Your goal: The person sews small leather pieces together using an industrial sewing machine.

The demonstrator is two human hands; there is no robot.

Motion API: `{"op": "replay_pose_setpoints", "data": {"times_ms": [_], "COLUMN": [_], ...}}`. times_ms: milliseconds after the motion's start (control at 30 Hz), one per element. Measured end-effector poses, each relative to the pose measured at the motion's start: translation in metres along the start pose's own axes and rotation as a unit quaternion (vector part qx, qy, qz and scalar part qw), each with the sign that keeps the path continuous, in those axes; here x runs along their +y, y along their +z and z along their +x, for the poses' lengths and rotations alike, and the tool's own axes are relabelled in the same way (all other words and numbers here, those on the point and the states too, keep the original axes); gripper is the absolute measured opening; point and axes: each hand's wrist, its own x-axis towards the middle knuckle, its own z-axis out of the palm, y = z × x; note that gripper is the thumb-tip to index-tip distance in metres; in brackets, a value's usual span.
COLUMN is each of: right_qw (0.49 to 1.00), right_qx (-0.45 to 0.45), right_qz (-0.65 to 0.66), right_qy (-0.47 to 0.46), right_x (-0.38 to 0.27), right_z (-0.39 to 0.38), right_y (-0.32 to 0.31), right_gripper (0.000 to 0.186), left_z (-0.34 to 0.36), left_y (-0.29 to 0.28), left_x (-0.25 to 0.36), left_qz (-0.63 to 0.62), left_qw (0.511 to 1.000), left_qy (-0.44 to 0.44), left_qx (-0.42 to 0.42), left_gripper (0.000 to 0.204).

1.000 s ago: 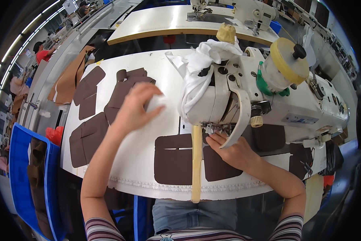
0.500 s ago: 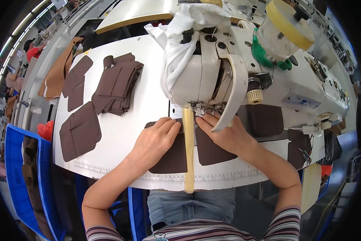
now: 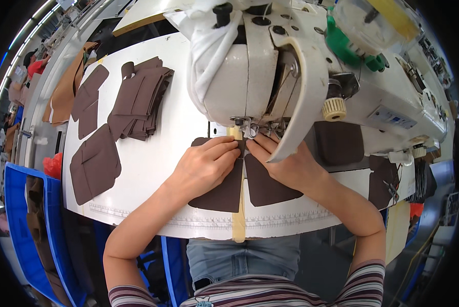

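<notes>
At the sewing machine's point(image 3: 242, 87) needle area, my left hand point(image 3: 204, 165) grips the top corner of a dark brown fabric piece point(image 3: 220, 192), fingers curled together. To its right, my right hand point(image 3: 296, 165) has its fingertips closed on the upper edge of another brown fabric piece point(image 3: 271, 184), partly behind the machine's curved white guard point(image 3: 302, 102). Between the pieces runs a yellow strip point(image 3: 238, 225), partly covered near the needle by the left piece's corner. The pieces lie nearly edge to edge at the top and spread apart towards me.
A stack of brown pieces point(image 3: 137, 100) lies left on the white table, beside looser brown pieces point(image 3: 94, 166). A ruler scale point(image 3: 188, 222) follows the front edge. Blue bins point(image 3: 55, 225) stand at lower left. Small snips point(image 3: 391, 190) lie at right on brown fabric.
My left hand has brought the left piece's upper corner rightwards over the yellow strip, towards the other piece. The view has shifted closer to the machine.
</notes>
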Motion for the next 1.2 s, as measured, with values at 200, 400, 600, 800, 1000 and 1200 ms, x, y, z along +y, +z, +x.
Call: {"op": "replay_pose_setpoints", "data": {"times_ms": [200,400,600,800,1000,1200], "right_qw": [0.999,0.999,0.999,0.999,0.998,1.0], "right_qx": [0.032,0.031,0.013,0.019,-0.002,0.003], "right_qz": [0.009,-0.021,-0.027,-0.045,-0.054,-0.024], "right_qy": [0.005,-0.012,-0.012,-0.015,-0.013,-0.01], "right_x": [-0.003,-0.003,-0.005,-0.005,-0.006,-0.004], "right_z": [-0.003,-0.003,-0.003,0.001,0.0,-0.001], "right_y": [0.004,0.004,0.002,0.0,0.001,0.004], "right_gripper": [0.018,0.025,0.029,0.027,0.026,0.027], "left_z": [0.003,0.006,0.008,0.009,0.011,0.011], "left_y": [0.007,0.008,0.008,0.007,0.006,0.006], "left_x": [-0.004,-0.004,-0.005,-0.005,-0.009,-0.013], "left_qz": [0.071,0.094,0.092,0.095,0.104,0.074], "left_qw": [0.996,0.994,0.995,0.994,0.992,0.995], "left_qy": [0.059,0.057,0.049,0.048,0.067,0.07], "left_qx": [0.015,0.015,-0.001,0.001,0.0,0.015], "left_gripper": [0.024,0.026,0.026,0.026,0.027,0.026]}}
